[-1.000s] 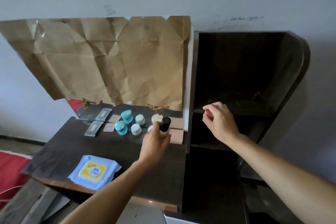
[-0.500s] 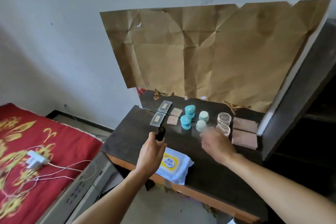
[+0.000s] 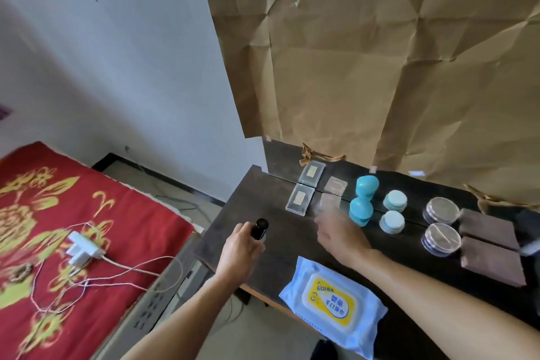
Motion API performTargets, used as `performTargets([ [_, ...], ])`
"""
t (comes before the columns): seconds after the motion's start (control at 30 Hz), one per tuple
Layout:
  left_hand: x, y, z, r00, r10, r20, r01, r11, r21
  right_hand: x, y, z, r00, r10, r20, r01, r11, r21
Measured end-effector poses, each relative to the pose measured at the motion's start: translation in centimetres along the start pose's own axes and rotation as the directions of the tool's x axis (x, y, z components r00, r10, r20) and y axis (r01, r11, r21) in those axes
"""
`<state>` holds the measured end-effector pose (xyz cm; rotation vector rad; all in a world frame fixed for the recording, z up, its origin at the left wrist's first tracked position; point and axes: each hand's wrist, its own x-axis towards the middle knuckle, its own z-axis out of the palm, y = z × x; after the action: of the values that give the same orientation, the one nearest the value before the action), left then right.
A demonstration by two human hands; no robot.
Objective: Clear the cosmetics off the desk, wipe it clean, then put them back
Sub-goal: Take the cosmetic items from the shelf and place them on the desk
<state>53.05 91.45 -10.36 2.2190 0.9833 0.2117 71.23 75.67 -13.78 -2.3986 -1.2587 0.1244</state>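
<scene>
Two hands hover beyond the wipes. The left hand grips a bottle; the right hand, blurred, looks loosely spread.

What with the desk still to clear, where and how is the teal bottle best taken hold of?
Probably round its sides, below the domed top, coming from the front: the teal bottle stands upright, the mirror is close behind it, and the pale jar sits to its right. The right hand is nearest.
</scene>
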Motion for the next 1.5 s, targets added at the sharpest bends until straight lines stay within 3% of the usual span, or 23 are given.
performTargets([
  [0.33,14.9,-2.1,0.4,0.994,-0.087,0.064,0.083,0.995,0.055,13.4,0.3,6.1,0.987,0.116,0.108,-0.124,0.989,0.074],
  [0.77,30.3,-7.0,3.8,0.95,0.141,0.279,-0.151,0.988,0.017,23.0,-1.5,13.8,0.939,0.334,0.08,-0.339,0.938,0.069],
  [1.13,33.7,-9.0,4.7,0.89,0.275,0.363,-0.266,0.961,-0.075,22.6,-2.3,15.9,0.889,0.456,0.033,-0.457,0.889,0.026],
  [1.23,33.4,-9.4,4.0,0.905,0.208,0.37,-0.214,0.977,-0.026,21.5,-2.6,14.3,0.906,0.422,-0.031,-0.422,0.907,0.009],
  [1.33,31.9,-9.9,3.0,0.941,0.133,0.312,-0.187,0.971,0.148,18.8,-2.6,12.2,0.905,0.412,-0.109,-0.415,0.91,-0.008],
  [1.43,28.5,-9.3,2.6,0.954,0.109,0.278,-0.168,0.966,0.197,14.3,-1.8,10.3,0.871,0.453,-0.189,-0.468,0.883,-0.04],
  [1.5,25.5,-8.3,3.3,0.934,0.132,0.331,-0.202,0.961,0.187,10.6,-0.9,9.2,0.834,0.5,-0.235,-0.522,0.852,-0.043],
])
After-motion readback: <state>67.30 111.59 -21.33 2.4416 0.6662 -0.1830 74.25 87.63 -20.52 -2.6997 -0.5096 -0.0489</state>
